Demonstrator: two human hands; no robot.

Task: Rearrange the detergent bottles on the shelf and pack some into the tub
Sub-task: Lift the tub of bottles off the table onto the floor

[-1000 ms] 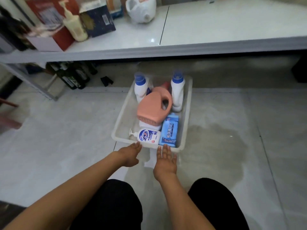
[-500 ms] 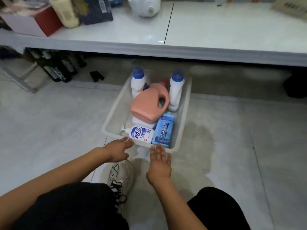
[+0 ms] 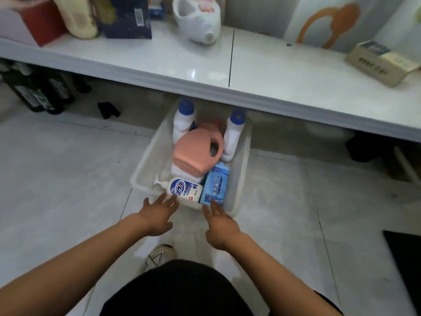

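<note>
A translucent white tub (image 3: pixel 145 165) sits on the floor, its far end under the white shelf (image 3: pixel 262 71). Inside lie a pink detergent jug (image 3: pixel 193 151), two white bottles with blue caps (image 3: pixel 184 119) (image 3: pixel 234 131), a white pump bottle with a blue label (image 3: pixel 184 190) and a blue pouch (image 3: pixel 215 183). My left hand (image 3: pixel 157 215) is open, fingertips at the tub's near rim by the pump bottle. My right hand (image 3: pixel 219 224) is open too, fingers touching the near rim below the blue pouch. A white jug (image 3: pixel 198 21) lies tipped on the shelf.
On the shelf stand a dark blue box (image 3: pixel 125 17), a cream bottle (image 3: pixel 77 19), a red box (image 3: pixel 43 26) and a tan carton (image 3: pixel 382 62). Dark bottles (image 3: pixel 38 92) stand under the shelf at left. A black mat (image 3: pixel 405 265) lies at right. My shoe (image 3: pixel 157 256) is below the hands.
The tub has slid farther away, its far end now beneath the shelf edge. Both open hands followed its near rim forward, and the view rose over the shelf.
</note>
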